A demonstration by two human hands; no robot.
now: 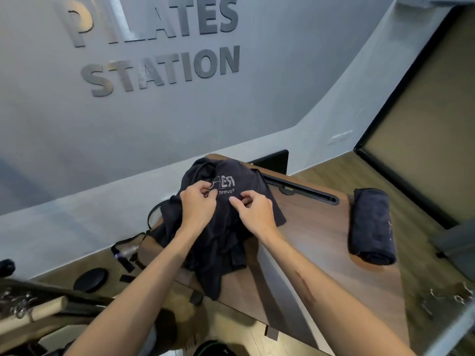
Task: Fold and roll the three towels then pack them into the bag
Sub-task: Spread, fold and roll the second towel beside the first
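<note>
A dark bag (228, 227) with pale lettering lies crumpled on the wooden table (316, 242), its lower end hanging over the near-left edge. My left hand (199, 205) pinches the fabric near the lettering. My right hand (253, 213) grips the fabric just to the right of it. A rolled dark towel (371, 226) lies on the table's right side, apart from both hands. What is inside the bag is hidden.
A black slot (303, 187) runs along the table's far edge. A clear pouch with black straps (127, 251) lies on the floor at left, beside a black disc (90, 280). Wooden bars (33, 313) and metal clips sit at the lower left. The wall stands close behind.
</note>
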